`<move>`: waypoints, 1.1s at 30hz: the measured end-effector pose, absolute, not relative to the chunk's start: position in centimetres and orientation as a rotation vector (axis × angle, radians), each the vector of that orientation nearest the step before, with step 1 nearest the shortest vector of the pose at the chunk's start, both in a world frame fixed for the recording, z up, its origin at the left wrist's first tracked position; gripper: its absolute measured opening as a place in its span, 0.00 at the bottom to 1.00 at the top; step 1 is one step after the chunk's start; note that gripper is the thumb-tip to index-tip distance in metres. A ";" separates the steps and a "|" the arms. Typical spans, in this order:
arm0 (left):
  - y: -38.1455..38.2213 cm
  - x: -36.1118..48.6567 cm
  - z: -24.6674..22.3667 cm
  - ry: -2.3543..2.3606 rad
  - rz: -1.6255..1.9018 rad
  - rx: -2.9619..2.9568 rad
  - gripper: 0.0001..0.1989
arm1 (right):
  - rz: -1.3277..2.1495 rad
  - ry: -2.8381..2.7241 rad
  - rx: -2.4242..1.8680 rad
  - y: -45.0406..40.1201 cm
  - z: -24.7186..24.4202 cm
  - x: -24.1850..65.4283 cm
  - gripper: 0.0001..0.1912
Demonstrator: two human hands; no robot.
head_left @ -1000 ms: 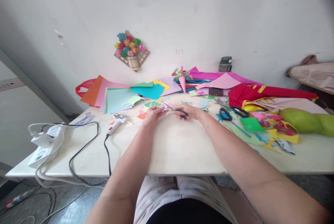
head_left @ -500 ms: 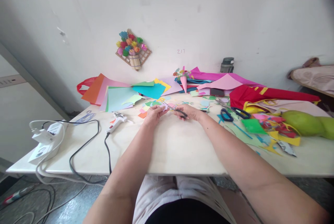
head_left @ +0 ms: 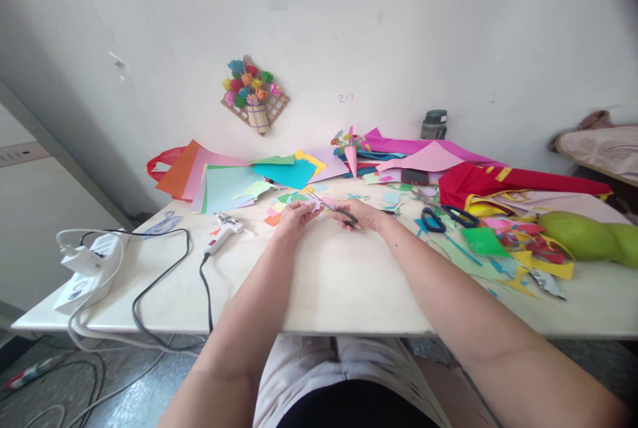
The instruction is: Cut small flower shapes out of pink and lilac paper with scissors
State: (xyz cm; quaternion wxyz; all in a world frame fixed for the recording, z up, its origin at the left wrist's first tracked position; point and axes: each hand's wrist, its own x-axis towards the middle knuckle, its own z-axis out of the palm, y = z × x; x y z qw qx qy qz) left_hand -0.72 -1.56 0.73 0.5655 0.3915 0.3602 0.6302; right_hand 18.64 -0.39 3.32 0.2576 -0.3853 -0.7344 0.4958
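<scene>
Near the middle of the table, my left hand (head_left: 298,216) pinches a small lilac paper piece (head_left: 316,204). Just to its right, my right hand (head_left: 357,214) is wrapped round the dark handles of a small pair of scissors (head_left: 345,215). The blades point up and left, close beside the paper; whether they touch it is too small to tell. Small coloured paper scraps (head_left: 290,198) lie behind both hands. A white glue gun (head_left: 224,235) rests on the table left of my left forearm.
Coloured sheets (head_left: 232,187) and a pink paper cone with flowers (head_left: 351,159) stand along the wall. Larger scissors (head_left: 451,216), paper scraps (head_left: 482,242) and a green object (head_left: 578,234) lie right. A power strip (head_left: 92,272) with cables sits at the left table edge (head_left: 40,321).
</scene>
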 end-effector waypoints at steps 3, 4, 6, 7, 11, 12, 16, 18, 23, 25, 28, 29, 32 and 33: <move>-1.6 -0.7 0.8 0.843 1.483 0.910 0.18 | 1.353 -1.984 -1.042 -0.3 3.3 18.6 0.15; -1.6 -0.7 0.8 0.841 1.483 0.906 0.17 | 1.357 -1.981 -1.041 -0.3 3.3 18.6 0.15; -1.7 -0.7 0.9 0.842 1.480 0.900 0.17 | 1.358 -1.979 -1.036 -0.3 3.2 18.6 0.16; -1.7 -0.6 1.0 0.842 1.479 0.898 0.17 | 1.358 -1.977 -1.031 -0.3 3.2 18.6 0.16; -1.9 -0.5 1.1 0.831 1.479 0.888 0.17 | 1.370 -1.963 -1.011 -0.1 3.0 18.5 0.17; -1.9 -0.5 1.1 0.829 1.480 0.884 0.17 | 1.373 -1.959 -1.009 -0.1 2.9 18.5 0.17; -1.8 -0.5 1.0 0.852 1.489 0.871 0.17 | 1.383 -1.944 -1.004 -0.1 2.9 18.4 0.17; -1.8 -0.5 1.0 0.869 1.491 0.864 0.17 | 1.390 -1.933 -1.005 -0.2 2.9 18.3 0.16; -1.8 -0.5 1.0 0.880 1.490 0.863 0.16 | 1.387 -1.898 -1.036 -0.4 3.0 18.1 0.14; -1.9 -0.5 1.0 0.881 1.492 0.862 0.16 | 1.386 -1.893 -1.042 -0.4 3.0 18.0 0.14; -1.8 -0.5 0.9 0.874 1.495 0.862 0.15 | 1.390 -1.875 -1.048 -0.5 3.1 17.9 0.13; -1.8 -0.6 0.9 0.873 1.497 0.862 0.15 | 1.393 -1.870 -1.048 -0.5 3.1 17.9 0.13; -1.8 -0.6 0.9 0.877 1.500 0.865 0.15 | 1.401 -1.871 -1.033 -0.6 3.2 17.9 0.13; -1.7 -0.6 0.9 0.878 1.500 0.866 0.15 | 1.406 -1.875 -1.028 -0.6 3.1 17.9 0.14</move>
